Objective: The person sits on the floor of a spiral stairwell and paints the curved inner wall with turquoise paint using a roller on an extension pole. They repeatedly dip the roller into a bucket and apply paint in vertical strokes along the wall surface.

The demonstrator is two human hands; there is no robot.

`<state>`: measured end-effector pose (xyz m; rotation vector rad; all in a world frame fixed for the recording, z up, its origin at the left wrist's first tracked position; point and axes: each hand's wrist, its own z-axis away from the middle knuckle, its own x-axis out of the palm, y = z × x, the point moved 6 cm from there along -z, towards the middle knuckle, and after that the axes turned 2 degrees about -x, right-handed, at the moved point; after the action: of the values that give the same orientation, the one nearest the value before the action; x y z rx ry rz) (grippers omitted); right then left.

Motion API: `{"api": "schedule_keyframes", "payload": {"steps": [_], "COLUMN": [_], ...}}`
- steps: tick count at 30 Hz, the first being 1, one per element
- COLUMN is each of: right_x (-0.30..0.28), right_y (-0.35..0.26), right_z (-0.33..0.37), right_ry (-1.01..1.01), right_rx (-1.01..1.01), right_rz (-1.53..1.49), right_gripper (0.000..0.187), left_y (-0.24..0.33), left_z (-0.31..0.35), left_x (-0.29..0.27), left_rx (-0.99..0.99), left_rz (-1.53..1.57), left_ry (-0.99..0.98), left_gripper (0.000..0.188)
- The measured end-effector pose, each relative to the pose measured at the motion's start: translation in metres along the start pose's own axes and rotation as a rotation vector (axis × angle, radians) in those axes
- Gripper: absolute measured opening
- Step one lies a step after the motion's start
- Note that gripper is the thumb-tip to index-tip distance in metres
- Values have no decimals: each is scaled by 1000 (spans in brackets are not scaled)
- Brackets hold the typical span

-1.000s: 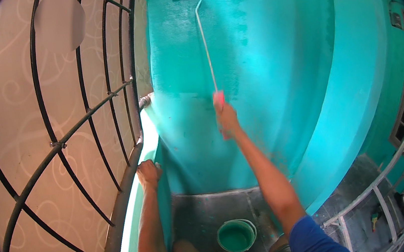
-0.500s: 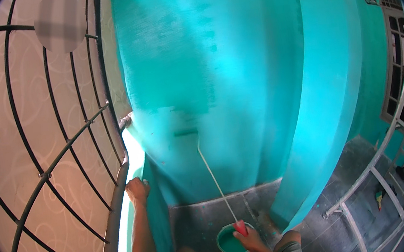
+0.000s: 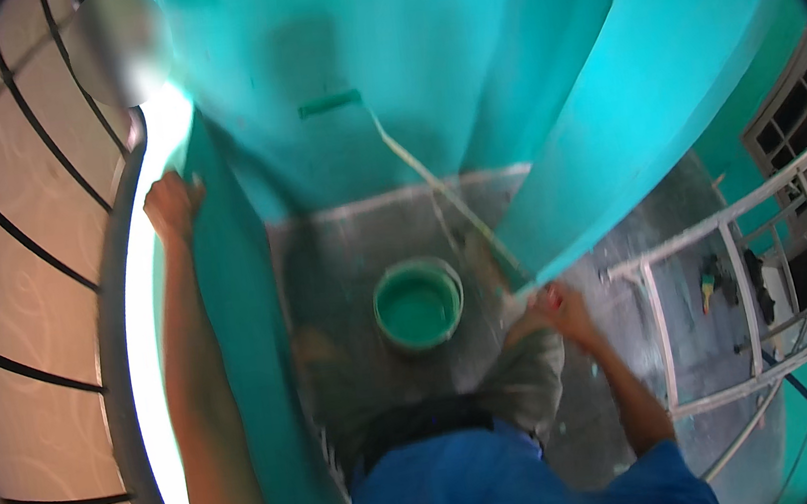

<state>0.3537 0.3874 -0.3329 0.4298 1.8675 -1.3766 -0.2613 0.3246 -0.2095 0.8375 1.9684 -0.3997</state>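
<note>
My right hand (image 3: pixel 564 311) is closed around the red grip of a long-handled paint roller (image 3: pixel 452 195), held low beside my right knee. Its green roller head (image 3: pixel 330 104) is at the turquoise wall (image 3: pixel 386 27) in front of me; whether it touches the wall I cannot tell. On the left, my left hand (image 3: pixel 173 206) grips the top of a low turquoise wall (image 3: pixel 253 301), its fingers curled and partly hidden. A bucket (image 3: pixel 423 344) of green paint stands on the floor between the far wall and my feet.
Dark metal bars (image 3: pixel 11 214) run along the left above the ledge. A turquoise pillar (image 3: pixel 609 116) rises to the right. Beyond it, a pale metal ladder-like frame (image 3: pixel 661 336) stands near a paint brush (image 3: pixel 707 290) on the grey tiled floor (image 3: pixel 635 415).
My view has tilted down, bringing my legs and blue shirt into sight. My right hand has moved right, away from the bucket, with the roller handle leaning more. The left hand still grips the ledge.
</note>
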Motion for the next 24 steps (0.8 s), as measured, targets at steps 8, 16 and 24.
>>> {"api": "schedule_keyframes", "payload": {"steps": [8, 16, 24], "right_x": [-117, -181, -166], "right_y": [3, -9, -27], "right_z": [-13, -29, -36], "right_ry": [-283, -499, -554], "right_rx": [-9, 267, 192], "right_rz": [204, 353, 519], "right_gripper": [28, 26, 32], "left_y": [5, -2, -3], "left_z": [-2, -11, -17], "left_x": [-23, -5, 5], "left_rx": [-40, -44, 39], "left_rz": [-43, -99, -112], "left_ry": [-130, -149, -115], "left_gripper": [43, 48, 52]}}
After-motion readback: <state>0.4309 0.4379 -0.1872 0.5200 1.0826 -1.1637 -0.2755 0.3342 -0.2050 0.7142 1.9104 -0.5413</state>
